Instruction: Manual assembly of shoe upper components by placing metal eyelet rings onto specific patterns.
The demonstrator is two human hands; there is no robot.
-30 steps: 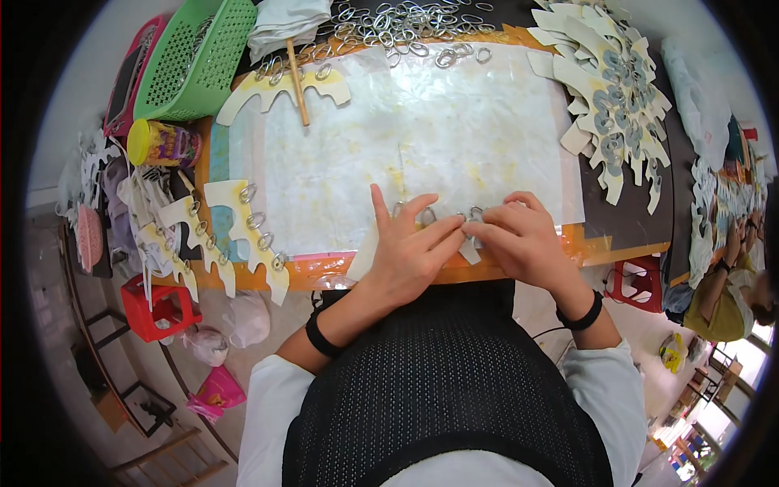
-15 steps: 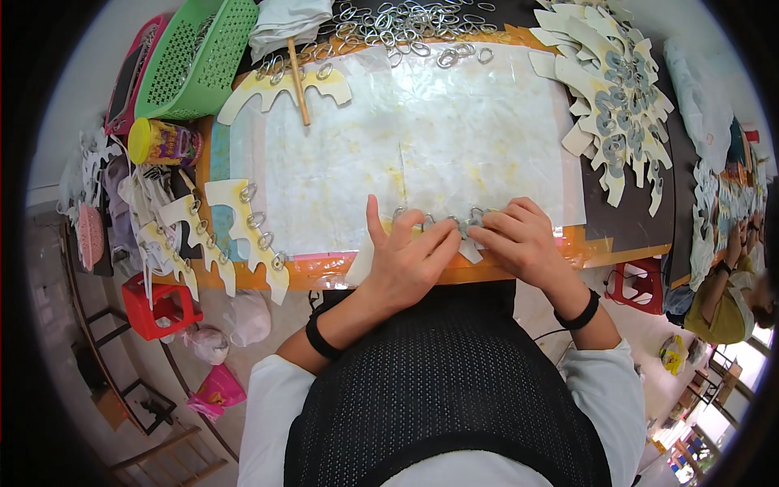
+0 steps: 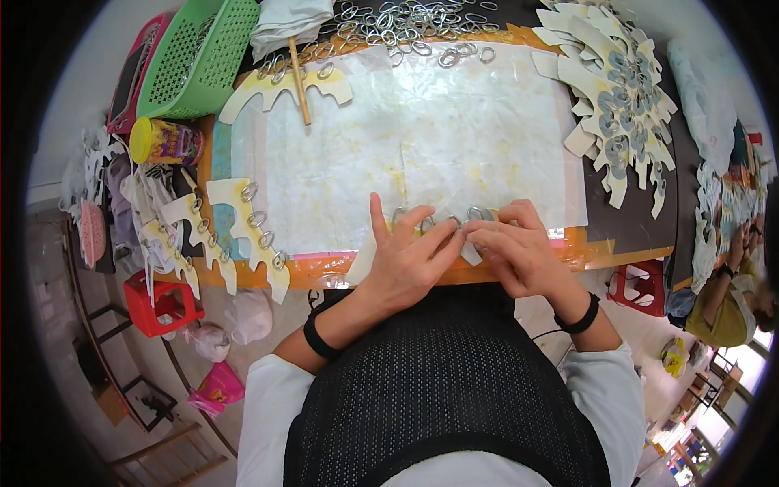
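At the near edge of the table, both hands are on a cream cut-out piece [image 3: 362,263] with metal oval rings [image 3: 480,214] along its far side. My left hand [image 3: 412,264] grips the piece, with its thumb side toward the middle and one finger raised. Against it, my right hand [image 3: 519,258] pinches at the piece's edge beside a ring; its fingertips meet those of my left hand. The hands cover most of the piece, so the exact grip and ring fastening are hidden. A white, yellow-stained sheet [image 3: 341,178] lies beyond them.
Loose oval rings [image 3: 414,24] are heaped at the far edge. A stack of cream ringed pieces [image 3: 596,81] lies right. More ringed pieces [image 3: 243,215] lie left, near a yellow-lidded jar [image 3: 174,144] and green basket [image 3: 166,77]. A wooden stick [image 3: 299,85] rests on another piece.
My right hand has turned and its fingers have shifted slightly left, toward the left fingertips. My left hand has stayed nearly in place.
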